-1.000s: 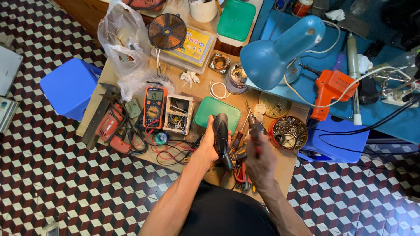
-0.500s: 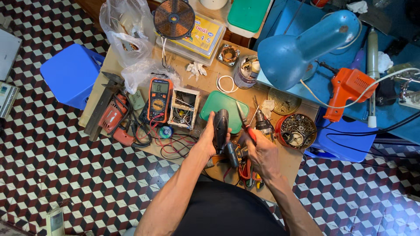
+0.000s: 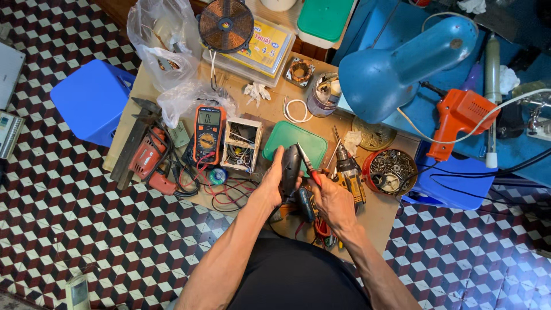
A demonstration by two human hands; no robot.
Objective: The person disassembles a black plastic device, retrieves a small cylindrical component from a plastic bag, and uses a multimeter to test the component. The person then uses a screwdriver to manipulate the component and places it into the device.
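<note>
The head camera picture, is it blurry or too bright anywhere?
Head view: sharp in the middle, where the left hand holds a dark device and the right hand holds red-handled pliers; bright glare washes out the floor tiles at the lower right; the edges curve a little.
</note>
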